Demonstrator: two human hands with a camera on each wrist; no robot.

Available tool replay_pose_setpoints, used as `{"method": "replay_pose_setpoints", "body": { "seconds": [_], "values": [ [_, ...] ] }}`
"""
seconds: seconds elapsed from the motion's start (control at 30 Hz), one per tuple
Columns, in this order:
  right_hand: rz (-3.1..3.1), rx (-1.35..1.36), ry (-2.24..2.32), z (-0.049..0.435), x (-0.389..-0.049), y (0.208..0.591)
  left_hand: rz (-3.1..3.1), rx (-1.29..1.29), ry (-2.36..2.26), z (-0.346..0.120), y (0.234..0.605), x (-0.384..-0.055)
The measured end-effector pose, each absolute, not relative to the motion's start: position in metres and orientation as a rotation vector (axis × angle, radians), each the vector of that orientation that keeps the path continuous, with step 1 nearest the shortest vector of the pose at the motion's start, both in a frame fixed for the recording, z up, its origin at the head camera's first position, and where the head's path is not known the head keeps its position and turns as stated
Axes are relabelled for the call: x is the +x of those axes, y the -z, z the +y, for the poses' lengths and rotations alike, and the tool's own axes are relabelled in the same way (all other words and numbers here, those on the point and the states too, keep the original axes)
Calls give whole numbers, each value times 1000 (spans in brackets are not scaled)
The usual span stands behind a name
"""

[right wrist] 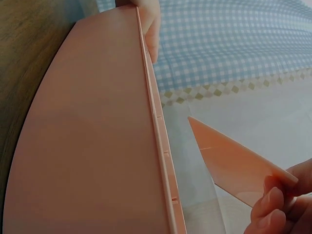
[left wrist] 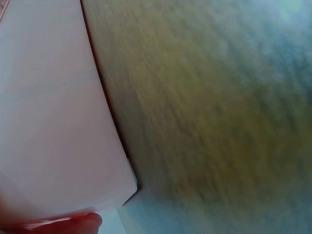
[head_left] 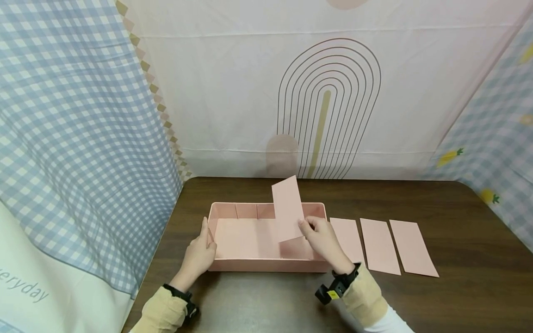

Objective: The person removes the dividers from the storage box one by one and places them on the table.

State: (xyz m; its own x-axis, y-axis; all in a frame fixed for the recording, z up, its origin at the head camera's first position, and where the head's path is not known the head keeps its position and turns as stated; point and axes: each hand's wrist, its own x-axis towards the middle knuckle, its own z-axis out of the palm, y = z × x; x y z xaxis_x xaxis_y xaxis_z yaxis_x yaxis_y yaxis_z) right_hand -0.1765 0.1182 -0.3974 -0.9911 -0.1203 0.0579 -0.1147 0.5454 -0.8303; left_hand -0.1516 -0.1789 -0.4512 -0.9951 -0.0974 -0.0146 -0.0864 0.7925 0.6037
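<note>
A long pink box (head_left: 266,265), open at the top, sits on the table with narrow slots along its far inner wall. My left hand (head_left: 197,252) holds its left end, the index finger reaching along the side and the thumb near the rim. In the left wrist view the box's front wall (left wrist: 53,112) fills the left side, with a fingertip below it. My right hand (head_left: 324,240) pinches a flat pink divider panel (head_left: 287,208) by its edge. This panel is tilted above the right part of the box, also seen in the right wrist view (right wrist: 234,163).
Right of the box, three similar pink panels (head_left: 345,238), (head_left: 380,245), (head_left: 413,247) lie flat in a row on the dark wooden table (head_left: 470,259). A patterned white cloth (head_left: 225,101) hangs behind, and a blue checked cloth (head_left: 83,115) hangs at the left.
</note>
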Motion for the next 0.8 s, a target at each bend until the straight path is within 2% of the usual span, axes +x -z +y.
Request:
{"method": "replay_pose_setpoints", "body": {
  "seconds": [0.8],
  "values": [
    [2752,-103,1482,143,-180,399,-2961,121,971,-180,450,-151]
  ]
}}
